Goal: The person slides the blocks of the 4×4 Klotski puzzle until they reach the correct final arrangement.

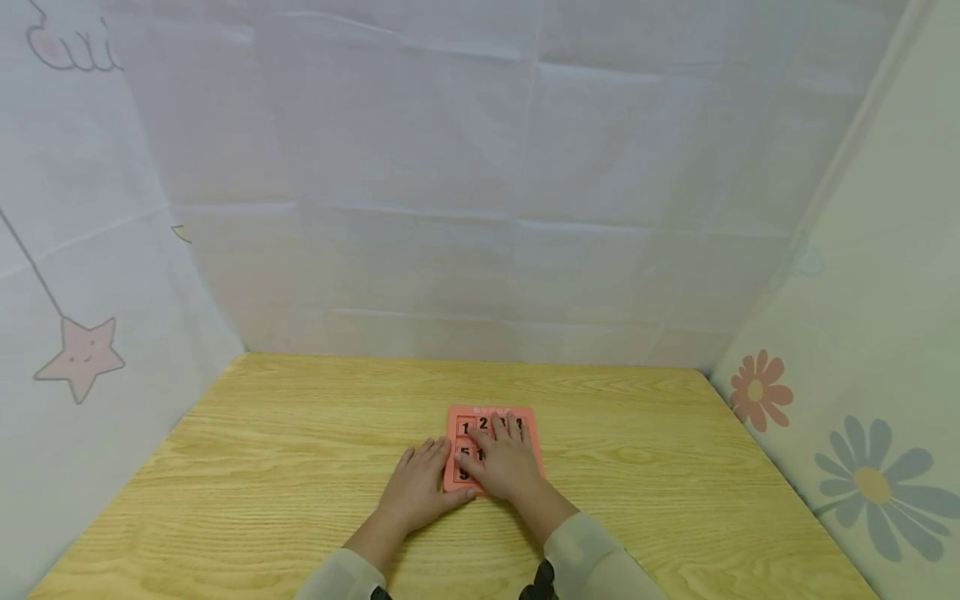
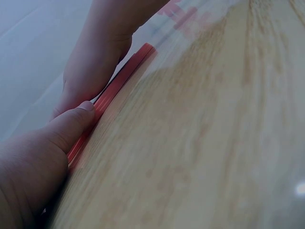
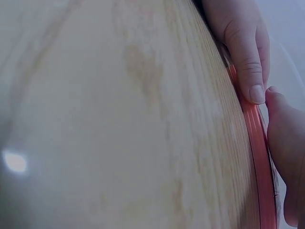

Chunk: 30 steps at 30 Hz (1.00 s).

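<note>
A coral-pink sliding number puzzle (image 1: pixel 452 412) lies flat on the wooden table, its black-numbered tiles partly covered by my right hand (image 1: pixel 512 467). That hand rests over the tiles with fingers spread and extended toward the top row. Along the puzzle's left side lie the extended fingers of my left hand (image 1: pixel 417 492), while its thumb reaches along the near edge. In the left wrist view, the left thumb (image 2: pixel 71 125) touches the puzzle's side (image 2: pixel 121 81). The right wrist view has the right thumb (image 3: pixel 279 102) above the board, close to the left thumb's tip.
The wood-grain table (image 1: pixel 300 433) extends around the puzzle on all sides. Pale cloth walls enclose it at the back (image 1: pixel 480 250), left and right, printed with a star (image 1: pixel 81 358) and flowers (image 1: pixel 873 483). Light sleeves cover both forearms.
</note>
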Each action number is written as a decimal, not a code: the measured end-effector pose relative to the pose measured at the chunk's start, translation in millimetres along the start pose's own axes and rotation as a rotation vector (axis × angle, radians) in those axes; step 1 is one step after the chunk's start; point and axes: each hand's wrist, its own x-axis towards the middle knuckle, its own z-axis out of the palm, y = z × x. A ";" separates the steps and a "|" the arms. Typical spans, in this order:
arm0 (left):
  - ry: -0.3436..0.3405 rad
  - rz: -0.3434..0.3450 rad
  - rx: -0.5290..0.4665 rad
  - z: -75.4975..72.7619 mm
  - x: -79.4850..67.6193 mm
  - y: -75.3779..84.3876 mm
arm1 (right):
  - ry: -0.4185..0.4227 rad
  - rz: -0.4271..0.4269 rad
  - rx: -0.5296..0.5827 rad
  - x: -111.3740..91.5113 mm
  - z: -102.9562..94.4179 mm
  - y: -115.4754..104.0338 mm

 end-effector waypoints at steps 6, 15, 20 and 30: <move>0.003 0.002 0.005 0.1 -0.7 0.4 | 0.004 0.005 0.004 5.2 1.8 1.5; -0.007 -0.004 -0.004 -1.2 -0.6 1.3 | -0.027 0.030 -0.011 9.3 2.0 1.1; -0.010 -0.006 0.000 -0.6 -0.5 0.9 | -0.044 0.032 -0.011 9.4 -0.1 0.5; -0.009 -0.005 -0.002 -0.9 -0.2 0.9 | -0.048 0.042 0.007 13.1 3.6 2.7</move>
